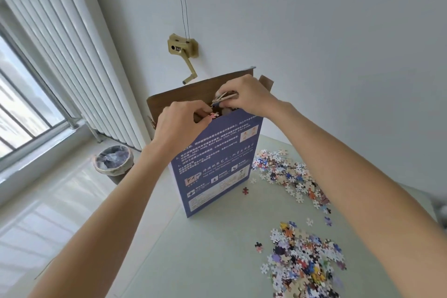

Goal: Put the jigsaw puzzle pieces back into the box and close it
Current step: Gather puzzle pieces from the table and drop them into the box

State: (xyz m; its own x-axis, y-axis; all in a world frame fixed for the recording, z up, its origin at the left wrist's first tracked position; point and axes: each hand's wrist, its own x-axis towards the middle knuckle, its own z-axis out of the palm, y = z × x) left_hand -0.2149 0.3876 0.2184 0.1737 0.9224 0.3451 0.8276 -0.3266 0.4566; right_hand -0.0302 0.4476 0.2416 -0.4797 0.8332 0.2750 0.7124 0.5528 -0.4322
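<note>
Both your hands work at the mouth of the upright blue puzzle box (215, 164) on the pale green table (212, 249): your right hand (244, 97) pinches a small stack of puzzle pieces (223, 97) over the opening, your left hand (179, 123) curls round the box's front edge. Loading looks well short of finished, with one pile (287, 172) beside the box and another (304, 259) nearer you. Next comes a clean drop between the brown flaps (183, 94); open tabletop lies nearer you.

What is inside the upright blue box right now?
At the box mouth, both hands hold puzzle pieces. Its blue front hides everything deeper inside.
</note>
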